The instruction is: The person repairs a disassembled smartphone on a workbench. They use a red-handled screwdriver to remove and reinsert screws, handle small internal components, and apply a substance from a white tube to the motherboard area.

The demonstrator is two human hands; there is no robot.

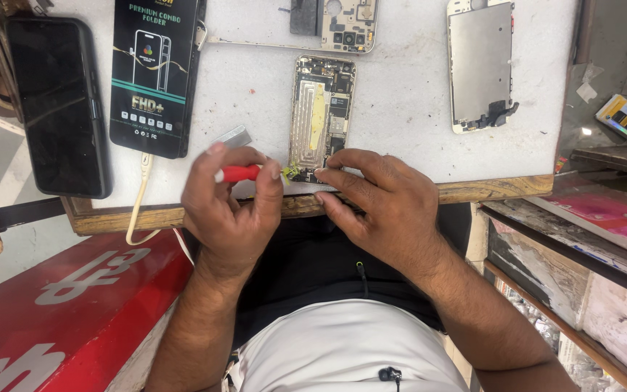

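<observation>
- Left hand (230,207) closed around a red-handled screwdriver (241,173), thumb and fingers clamped on the handle, tip pointed right toward the bottom end of an opened phone (322,109).
- Right hand (382,199) resting on the near edge of the surface (400,94), fingers together and pressed against the phone's bottom end, pinning it down rather than gripping it.
- Opened phone lying flat near the middle of the near edge, back shell down, boards and a yellowish strip exposed, long side running away from the edge.
- Judged as the step in hand: tool work at the phone's bottom end, probably on a small screw or connector. Exact contact point hidden behind the fingertips, so cannot tell whether the tip is seated.
- Judged as called for next: a steady, square tool tip, light pressure, and a firm hold from the right hand so the phone cannot slide off the edge.
- Toward the far right corner: a detached screen panel (480,65), metal back up, well apart from the phone.
- At the far edge: another stripped phone frame (342,22).
- Toward the left edge: a black box (155,72), a dark phone (56,105) beside it, and a small grey metal piece (232,136) just above the left hand.
- Pale cable (139,203) hanging over the near edge.
</observation>
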